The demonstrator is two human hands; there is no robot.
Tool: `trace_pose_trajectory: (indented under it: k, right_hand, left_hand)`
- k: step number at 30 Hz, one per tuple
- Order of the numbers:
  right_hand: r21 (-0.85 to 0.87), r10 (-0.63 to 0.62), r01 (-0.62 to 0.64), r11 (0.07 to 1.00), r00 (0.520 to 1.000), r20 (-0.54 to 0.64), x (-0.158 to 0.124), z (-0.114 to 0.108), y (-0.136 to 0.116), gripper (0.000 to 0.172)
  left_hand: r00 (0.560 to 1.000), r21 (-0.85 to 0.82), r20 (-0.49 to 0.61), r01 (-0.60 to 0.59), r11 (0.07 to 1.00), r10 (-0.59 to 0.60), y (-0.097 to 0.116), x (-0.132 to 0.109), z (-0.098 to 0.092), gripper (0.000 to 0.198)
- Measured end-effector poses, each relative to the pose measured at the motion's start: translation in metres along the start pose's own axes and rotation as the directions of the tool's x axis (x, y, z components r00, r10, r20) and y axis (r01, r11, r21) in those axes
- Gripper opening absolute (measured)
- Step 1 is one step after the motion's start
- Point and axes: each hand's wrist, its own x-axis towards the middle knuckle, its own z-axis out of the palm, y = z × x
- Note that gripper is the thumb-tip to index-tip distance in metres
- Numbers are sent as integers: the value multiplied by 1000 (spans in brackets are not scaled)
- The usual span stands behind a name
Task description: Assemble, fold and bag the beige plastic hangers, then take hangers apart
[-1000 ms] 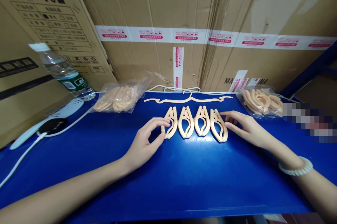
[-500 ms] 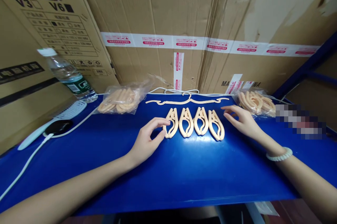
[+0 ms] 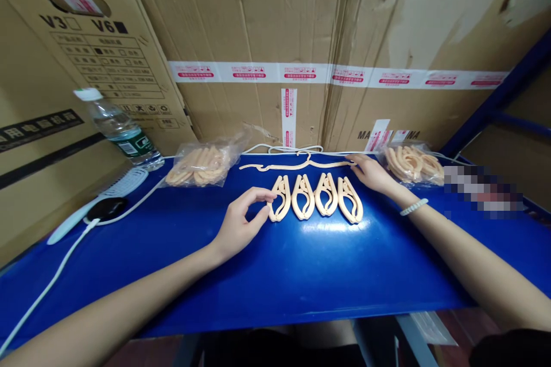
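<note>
Four peach plastic clips [image 3: 316, 197] lie side by side on the blue table [image 3: 301, 275]. My left hand [image 3: 239, 223] rests beside them, its thumb and forefinger curved apart in a C with the tips against the leftmost clip [image 3: 279, 199]. Behind the row lies a thin peach hanger bar [image 3: 297, 165]. My right hand [image 3: 372, 174], with a white bead bracelet on the wrist, reaches back to that bar's right end and lays its stretched fingers on it.
Clear bags of peach clips sit at the back left [image 3: 200, 163] and back right [image 3: 411, 163]. A water bottle [image 3: 123, 131], a white brush [image 3: 116, 184] and a black puck on a white cable [image 3: 105, 207] lie at the left. Cardboard boxes [image 3: 301, 39] wall the back.
My right hand has left the rightmost clip and moved back to the right end of the hanger bar. My left hand has stayed at the leftmost clip.
</note>
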Motion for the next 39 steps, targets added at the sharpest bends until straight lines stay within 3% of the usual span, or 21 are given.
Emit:
trace_pose_trajectory:
  k: [6, 16, 23, 33, 39]
  right_hand:
    - [-18, -38, 39, 999, 997, 60, -1, 14, 18, 45]
    - [-41, -81, 83, 996, 996, 48, -1, 9, 15, 39]
    - [27, -104, 103, 994, 993, 56, 5, 13, 12, 23]
    - [74, 0, -3, 997, 999, 34, -10, -19, 0, 20]
    - [108, 66, -56, 993, 994, -88, -15, -46, -7, 21]
  left_hand:
    - [993, 98, 51, -108, 989, 104, -1, -3, 4, 17]
    - [994, 102, 51, -105, 989, 100, -4, -2, 5, 18]
    - [991, 83, 41, -128, 988, 125, -8, -3, 7, 18]
    - [991, 33, 25, -130, 991, 129, -5, -3, 2, 19]
    - [997, -44, -3, -73, 996, 73, 0, -1, 0, 17]
